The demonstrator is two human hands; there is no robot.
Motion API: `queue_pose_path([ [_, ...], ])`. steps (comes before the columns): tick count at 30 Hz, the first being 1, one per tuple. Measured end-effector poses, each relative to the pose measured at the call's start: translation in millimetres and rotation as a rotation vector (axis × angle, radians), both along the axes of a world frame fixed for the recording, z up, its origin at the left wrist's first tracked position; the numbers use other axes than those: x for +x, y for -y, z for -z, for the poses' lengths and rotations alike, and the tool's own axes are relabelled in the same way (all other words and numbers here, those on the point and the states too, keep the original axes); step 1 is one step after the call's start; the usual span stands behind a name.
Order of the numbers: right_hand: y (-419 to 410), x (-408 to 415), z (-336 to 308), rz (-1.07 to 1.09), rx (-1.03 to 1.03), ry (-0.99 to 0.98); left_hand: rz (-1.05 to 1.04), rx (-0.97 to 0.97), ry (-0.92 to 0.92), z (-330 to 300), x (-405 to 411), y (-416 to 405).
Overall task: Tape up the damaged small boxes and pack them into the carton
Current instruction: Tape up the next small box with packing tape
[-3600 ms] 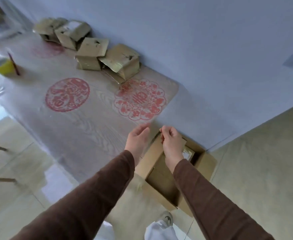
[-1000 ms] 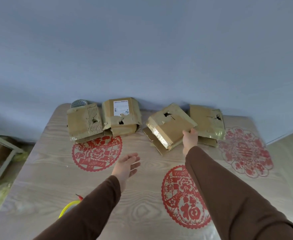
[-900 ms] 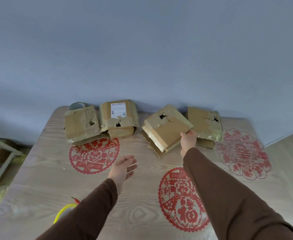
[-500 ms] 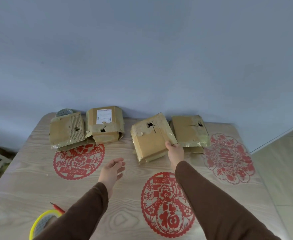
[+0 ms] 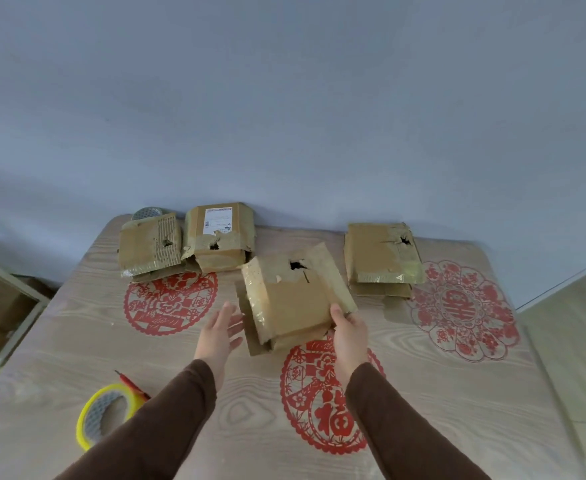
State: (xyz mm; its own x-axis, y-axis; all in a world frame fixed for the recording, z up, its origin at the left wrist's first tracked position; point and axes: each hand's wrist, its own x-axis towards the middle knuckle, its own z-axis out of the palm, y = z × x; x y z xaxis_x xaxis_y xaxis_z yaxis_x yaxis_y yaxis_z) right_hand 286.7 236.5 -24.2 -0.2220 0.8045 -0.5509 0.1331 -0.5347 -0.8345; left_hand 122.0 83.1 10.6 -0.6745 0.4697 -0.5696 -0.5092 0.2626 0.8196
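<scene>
A pale wood-grain tabletop (image 5: 76, 344) stands against a grey-blue wall, decorated with red paper-cut designs. At the near left lies a yellow tape roll (image 5: 106, 412) with a red pen (image 5: 132, 384) touching its far edge. At the far left, by the wall, a ribbed torn box (image 5: 150, 244) sits with a second tape roll (image 5: 147, 213) behind it; just beside it is a labelled box (image 5: 218, 235) with a hole in its front. The left hand (image 5: 219, 336) hovers over the tabletop, fingers released and spread, close to the held box but apart from it. The held box (image 5: 293, 299), punctured near its top, is tilted at centre; the right hand (image 5: 348, 336) grips its near right corner, thumb on top. At the far right a fourth torn box (image 5: 381, 254) rests on loose cardboard.
</scene>
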Motion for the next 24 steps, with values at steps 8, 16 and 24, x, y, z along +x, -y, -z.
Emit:
queue_pose_path([
  [8,84.8,40.8,1.4,-0.112,-0.116,0.012,0.061,-0.253,0.049,26.9,31.8,45.5],
  [16,115.1,65.2,23.0,-0.230,-0.282,-0.016,-0.051,-0.125,0.124,57.9,57.4,88.1],
  [24,98.5,62.5,24.7,-0.611,0.122,0.182,-0.078,-0.131,0.104,65.7,53.6,95.5],
])
